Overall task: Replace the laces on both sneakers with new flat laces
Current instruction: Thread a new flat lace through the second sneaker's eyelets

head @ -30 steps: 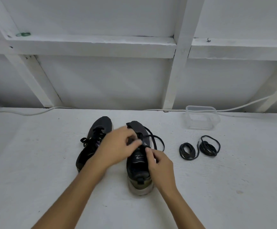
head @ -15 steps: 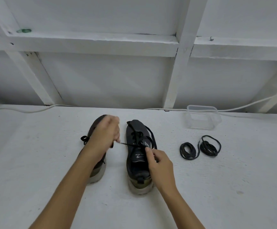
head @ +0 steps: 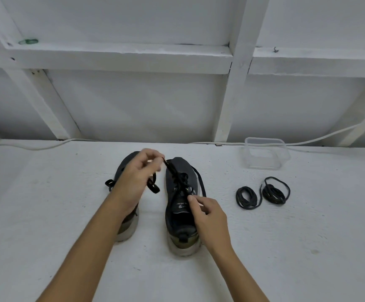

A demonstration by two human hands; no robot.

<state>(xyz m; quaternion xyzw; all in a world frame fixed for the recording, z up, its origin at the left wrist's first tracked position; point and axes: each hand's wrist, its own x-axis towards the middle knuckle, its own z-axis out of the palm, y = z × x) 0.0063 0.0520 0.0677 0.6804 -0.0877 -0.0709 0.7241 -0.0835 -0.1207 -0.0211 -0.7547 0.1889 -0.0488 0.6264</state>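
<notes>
Two dark sneakers sit side by side on a white table [head: 46,214], toes pointing away from the person. The left sneaker [head: 126,223] is mostly hidden under the person's forearm, with a bit of its black lace poking out on its left side. The right sneaker [head: 180,214] is in plain view, heel closest to the camera, pale sole showing at the back.

The left hand [head: 139,177] is raised over the gap between the shoes, and its thumb and fingers are curled in, pinching the end of the black lace [head: 177,177] that runs from that pinch down across the right sneaker's eyelets. A loose bit of lace also dangles under that hand. The right hand [head: 207,212] is down by the tongue of the right sneaker, fingers curled, thumb and forefinger nipping the same lace around the upper eyelets. Another loop of lace hangs off the sneaker's right side onto the table.

Off to the right, well apart from the shoes, two coiled black laces [head: 263,192] lie on the table just beside each other; hard to say from here whether they're flat or round. Behind them, near the back edge of the table, there's a clear plastic tub [head: 266,153]. A white cable [head: 46,146] runs along the back edge, and behind it is a white wall with wooden framing [head: 238,83].
</notes>
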